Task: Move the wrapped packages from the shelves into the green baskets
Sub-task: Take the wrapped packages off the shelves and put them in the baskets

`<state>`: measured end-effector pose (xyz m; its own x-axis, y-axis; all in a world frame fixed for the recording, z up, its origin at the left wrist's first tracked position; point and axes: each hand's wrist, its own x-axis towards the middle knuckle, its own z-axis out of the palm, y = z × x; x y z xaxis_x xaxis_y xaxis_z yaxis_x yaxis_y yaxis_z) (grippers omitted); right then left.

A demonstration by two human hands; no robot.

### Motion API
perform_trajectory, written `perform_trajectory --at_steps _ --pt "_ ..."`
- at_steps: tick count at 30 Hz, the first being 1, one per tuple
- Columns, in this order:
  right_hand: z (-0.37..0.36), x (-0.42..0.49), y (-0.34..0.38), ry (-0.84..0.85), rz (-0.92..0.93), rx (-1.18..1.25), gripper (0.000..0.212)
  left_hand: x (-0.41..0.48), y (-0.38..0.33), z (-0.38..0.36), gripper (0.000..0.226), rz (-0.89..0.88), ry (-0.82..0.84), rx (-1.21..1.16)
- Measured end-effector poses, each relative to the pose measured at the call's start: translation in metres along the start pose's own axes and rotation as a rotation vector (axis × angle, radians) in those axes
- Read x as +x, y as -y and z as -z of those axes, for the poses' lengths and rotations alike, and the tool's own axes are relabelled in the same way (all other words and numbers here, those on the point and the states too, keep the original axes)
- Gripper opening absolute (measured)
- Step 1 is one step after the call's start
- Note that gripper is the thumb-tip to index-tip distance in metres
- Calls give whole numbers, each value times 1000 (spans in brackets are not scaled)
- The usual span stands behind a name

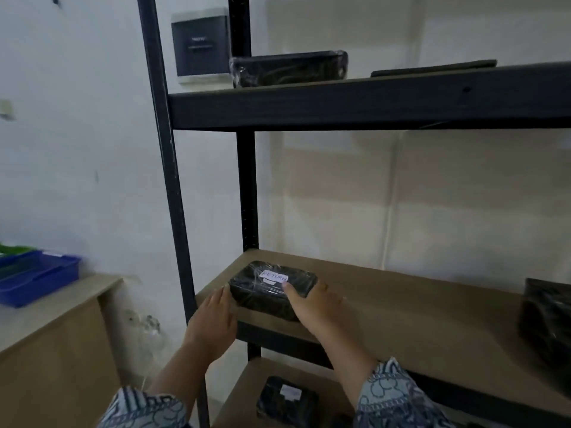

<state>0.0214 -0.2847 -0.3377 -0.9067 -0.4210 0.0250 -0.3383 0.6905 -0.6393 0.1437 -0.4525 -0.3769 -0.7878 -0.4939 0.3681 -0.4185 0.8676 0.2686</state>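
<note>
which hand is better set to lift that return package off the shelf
Right. The right hand has its thumb on top of the package and its fingers round the right end, so it can likely lift. The left hand only touches the left end with straight fingers.

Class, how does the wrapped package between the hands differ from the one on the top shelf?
The held package shows a white RETURN label; the top-shelf package shows none from here. The left hand touches and right hand grips the held package; the top-shelf package lies untouched. Both are dark, film-wrapped.
</note>
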Motion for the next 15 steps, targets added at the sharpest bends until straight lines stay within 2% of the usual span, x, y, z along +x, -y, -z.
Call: perform_trajectory --at_steps 2,4,6,9,12,15 --pt "-7 8 5 40 -95 57 112 8 8 -5 59 -52 -2 -34" --pt "-17 20 4 24 -144 116 117 16 15 -8 58 -95 -4 -49" --pt "-21 23 3 -35 -157 142 111 24 22 -11 57 -162 -2 -28" --pt "-26 19 1 -121 -162 297 84 34 31 -20 59 -233 52 28" --pt "-41 12 -2 -175 -91 449 75 36 40 -34 75 -267 91 15" --pt "-45 3 -1 -192 -24 521 66 38 46 -44 59 -303 23 -49"
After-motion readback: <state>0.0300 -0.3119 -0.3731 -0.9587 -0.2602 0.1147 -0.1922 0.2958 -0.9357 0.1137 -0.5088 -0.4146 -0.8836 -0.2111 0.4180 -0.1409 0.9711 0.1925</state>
